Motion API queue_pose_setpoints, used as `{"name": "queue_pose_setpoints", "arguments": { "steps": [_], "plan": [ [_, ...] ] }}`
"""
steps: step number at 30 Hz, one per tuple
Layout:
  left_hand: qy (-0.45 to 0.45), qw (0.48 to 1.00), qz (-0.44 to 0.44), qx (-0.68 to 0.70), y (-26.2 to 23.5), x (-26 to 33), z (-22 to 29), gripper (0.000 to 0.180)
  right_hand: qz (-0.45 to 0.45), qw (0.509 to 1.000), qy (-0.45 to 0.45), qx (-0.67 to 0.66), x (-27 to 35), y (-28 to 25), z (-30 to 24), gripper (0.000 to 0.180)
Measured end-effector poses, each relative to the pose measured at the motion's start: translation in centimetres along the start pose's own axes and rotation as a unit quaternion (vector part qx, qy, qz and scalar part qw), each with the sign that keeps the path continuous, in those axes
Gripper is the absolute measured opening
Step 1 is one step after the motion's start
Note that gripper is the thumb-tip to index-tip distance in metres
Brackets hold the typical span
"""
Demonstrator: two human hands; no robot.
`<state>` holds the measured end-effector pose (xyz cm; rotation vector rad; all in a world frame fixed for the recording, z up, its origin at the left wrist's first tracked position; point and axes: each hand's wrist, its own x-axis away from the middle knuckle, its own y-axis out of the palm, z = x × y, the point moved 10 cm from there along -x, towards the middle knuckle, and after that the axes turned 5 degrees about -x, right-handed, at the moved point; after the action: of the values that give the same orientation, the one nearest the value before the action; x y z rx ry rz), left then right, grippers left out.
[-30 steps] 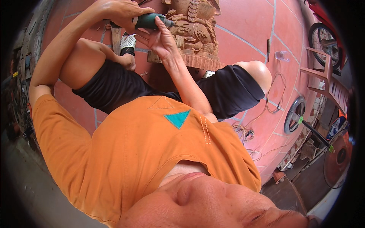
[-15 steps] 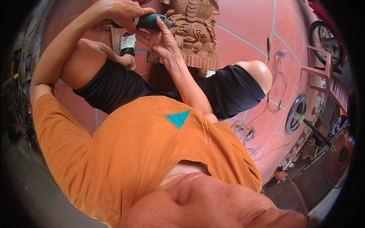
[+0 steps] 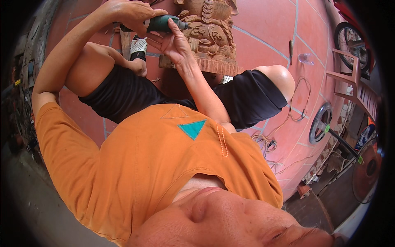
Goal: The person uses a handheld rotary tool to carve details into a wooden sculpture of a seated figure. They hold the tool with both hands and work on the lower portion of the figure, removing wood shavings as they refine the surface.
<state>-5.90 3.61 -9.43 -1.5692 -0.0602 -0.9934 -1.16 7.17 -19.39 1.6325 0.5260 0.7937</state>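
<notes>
A dark green rotary power tool (image 3: 159,23) lies almost level in front of me. Its narrow tip meets, or comes very near, a carved brown wooden figure (image 3: 214,35); I cannot tell which. My left hand (image 3: 133,14) wraps round the tool's rear from above. Palm up, my right hand (image 3: 177,44) steadies the front of the tool. Its thumb presses along the side, while its other fingers reach out below and are partly hidden. The figure's thick base stands between my spread legs, and its top runs out of the picture.
A thin dark hand tool (image 3: 291,52) and a clear cup (image 3: 305,59) are on the red tiles at right. Beyond them stand a pink chair (image 3: 357,78) and a motorbike wheel (image 3: 352,43). Loose cords (image 3: 269,144) trail near a ring-based stand (image 3: 320,123). A wooden strip (image 3: 125,40) is by my left foot.
</notes>
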Motion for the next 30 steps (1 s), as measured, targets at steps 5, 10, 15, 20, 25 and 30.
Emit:
{"name": "queue_pose_setpoints", "arguments": {
  "steps": [5,10,15,20,25,30],
  "plan": [
    [-0.001,1.000,-0.001,-0.006,-0.1,0.1,0.3,0.091,0.010,1.000,-0.007,0.005,0.2,-0.2,0.0,0.051],
    [-0.002,0.999,-0.026,0.021,-0.2,0.4,0.7,0.091,0.010,1.000,-0.004,0.002,0.4,0.0,0.3,0.049],
    [-0.023,0.998,-0.050,0.035,-0.7,0.8,1.2,0.091,0.005,1.000,-0.006,-0.001,0.4,-0.2,0.4,0.051],
    [-0.011,0.999,-0.037,-0.001,-0.1,0.6,0.8,0.092,0.000,1.000,0.011,-0.007,0.5,-0.4,0.8,0.053],
    [-0.016,0.998,-0.053,0.017,-0.5,0.7,1.3,0.091,0.003,1.000,-0.001,0.002,0.7,-0.3,0.6,0.054],
    [-0.030,0.997,-0.069,0.022,-0.8,0.9,1.6,0.090,0.007,1.000,-0.007,0.005,0.7,-0.3,0.4,0.053]
  ]
}}
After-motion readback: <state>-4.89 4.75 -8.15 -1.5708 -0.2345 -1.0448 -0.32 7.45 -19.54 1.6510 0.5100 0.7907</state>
